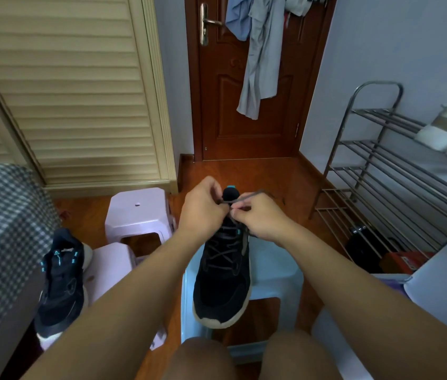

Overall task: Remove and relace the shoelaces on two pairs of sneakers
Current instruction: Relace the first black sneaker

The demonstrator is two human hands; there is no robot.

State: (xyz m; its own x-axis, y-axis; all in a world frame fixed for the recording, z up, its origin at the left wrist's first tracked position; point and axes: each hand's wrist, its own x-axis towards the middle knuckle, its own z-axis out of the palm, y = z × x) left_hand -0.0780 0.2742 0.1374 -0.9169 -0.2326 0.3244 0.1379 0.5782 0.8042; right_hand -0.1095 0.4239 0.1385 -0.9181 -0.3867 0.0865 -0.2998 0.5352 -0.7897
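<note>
Left hand (203, 208): fingers curled, apparently pinching the dark shoelace (247, 197) at the collar. Right hand (258, 215): pinches the same flat lace, pulled taut. Black suede-like sneaker (223, 281), tan rubber sole, on pale blue plastic stool (277, 272). Second sneaker (60, 281), unlaced, left.

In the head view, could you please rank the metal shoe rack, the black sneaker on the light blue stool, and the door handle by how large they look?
1. Metal shoe rack
2. Black sneaker on the light blue stool
3. Door handle
The handle is farthest from the camera, so its true size is less sure.
</note>
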